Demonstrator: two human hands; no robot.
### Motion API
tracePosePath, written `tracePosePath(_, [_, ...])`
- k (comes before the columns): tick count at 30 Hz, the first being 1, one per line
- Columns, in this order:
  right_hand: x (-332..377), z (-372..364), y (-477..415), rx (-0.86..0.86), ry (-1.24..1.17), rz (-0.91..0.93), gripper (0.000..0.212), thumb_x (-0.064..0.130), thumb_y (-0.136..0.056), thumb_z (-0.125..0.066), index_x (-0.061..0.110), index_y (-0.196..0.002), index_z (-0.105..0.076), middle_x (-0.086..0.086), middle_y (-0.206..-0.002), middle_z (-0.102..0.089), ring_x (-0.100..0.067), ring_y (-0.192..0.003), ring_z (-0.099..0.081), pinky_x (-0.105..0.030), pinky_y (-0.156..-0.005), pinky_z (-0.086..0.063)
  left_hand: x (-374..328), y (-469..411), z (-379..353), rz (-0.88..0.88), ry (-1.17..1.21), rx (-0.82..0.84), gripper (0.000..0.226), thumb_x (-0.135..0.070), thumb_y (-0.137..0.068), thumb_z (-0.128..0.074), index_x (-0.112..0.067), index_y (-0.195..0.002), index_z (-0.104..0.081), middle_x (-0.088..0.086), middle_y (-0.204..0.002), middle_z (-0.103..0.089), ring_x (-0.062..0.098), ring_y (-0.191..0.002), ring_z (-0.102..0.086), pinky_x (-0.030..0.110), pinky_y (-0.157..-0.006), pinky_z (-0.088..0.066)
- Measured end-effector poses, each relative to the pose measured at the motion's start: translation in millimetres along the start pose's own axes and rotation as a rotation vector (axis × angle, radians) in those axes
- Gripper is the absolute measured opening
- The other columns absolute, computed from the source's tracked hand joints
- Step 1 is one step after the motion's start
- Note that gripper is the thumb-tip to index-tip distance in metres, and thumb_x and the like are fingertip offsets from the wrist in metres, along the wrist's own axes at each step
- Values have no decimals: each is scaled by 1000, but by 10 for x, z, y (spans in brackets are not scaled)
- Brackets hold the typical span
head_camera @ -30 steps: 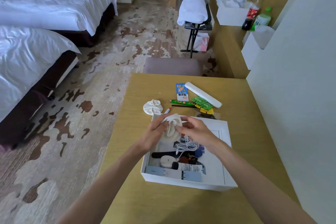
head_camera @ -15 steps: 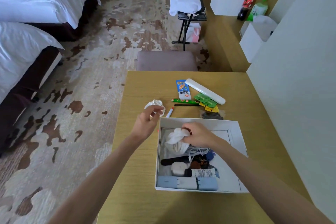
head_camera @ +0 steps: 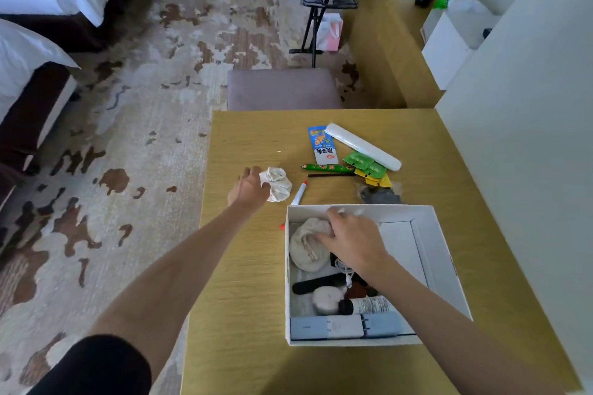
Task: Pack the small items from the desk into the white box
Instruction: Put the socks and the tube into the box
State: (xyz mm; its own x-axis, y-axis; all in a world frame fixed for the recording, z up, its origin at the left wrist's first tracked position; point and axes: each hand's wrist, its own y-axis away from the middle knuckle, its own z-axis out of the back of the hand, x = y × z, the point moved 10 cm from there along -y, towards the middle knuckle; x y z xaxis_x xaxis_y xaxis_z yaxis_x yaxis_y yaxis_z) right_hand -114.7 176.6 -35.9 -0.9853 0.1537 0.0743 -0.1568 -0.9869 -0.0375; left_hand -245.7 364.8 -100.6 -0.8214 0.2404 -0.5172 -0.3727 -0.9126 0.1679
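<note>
The white box point(head_camera: 353, 340) stands on the near right of the yellow desk point(head_camera: 244, 282). Inside it, my right hand point(head_camera: 349, 239) rests with fingers spread beside a beige pouch point(head_camera: 306, 248) at the far left corner. A black bar point(head_camera: 317, 284), a white round item point(head_camera: 325, 298), a small bottle point(head_camera: 367, 305) and a blue-grey case point(head_camera: 346, 326) also lie in the box. Left of the box, my left hand point(head_camera: 248, 187) touches the left side of a white cloth bundle point(head_camera: 278, 184), which lies on the desk.
Beyond the box lie a white marker point(head_camera: 299, 193), a black pen point(head_camera: 330, 175), a green stick point(head_camera: 327, 167), a blue packet point(head_camera: 322, 146), a white tube case point(head_camera: 362, 146), green sachets point(head_camera: 365, 163) and a dark bagged item point(head_camera: 378, 195). A stool point(head_camera: 282, 90) stands behind the desk.
Both hands held the beige pouch over the box. The right hand has set it in the far left corner; the left hand went out to the white cloth bundle.
</note>
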Motion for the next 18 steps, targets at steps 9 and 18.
tracePosePath(9, [-380, 422, 134, -104, -460, -135, 24, 40, -94, -54, 23, -107, -64, 10, -82, -71, -10, -73, -66, -30, -67, -50, 174, -326, -429, 137, -235, 200, 68, -45, -89, -57, -11, -140, -28, 15, -142, -37, 36, -128, -38, 48, -96, -43])
tracePosePath(18, [-838, 523, -43, -182, -713, -265, 11, 28, -94, -57, 24, -100, -65, 15, -70, -69, 6, -64, -61, -23, -62, -50, -9, -135, -324, 293, 406, 128, 34, -20, -89, -59, -9, -120, -53, 12, -110, -59, 33, -92, -64, 45, -71, -59])
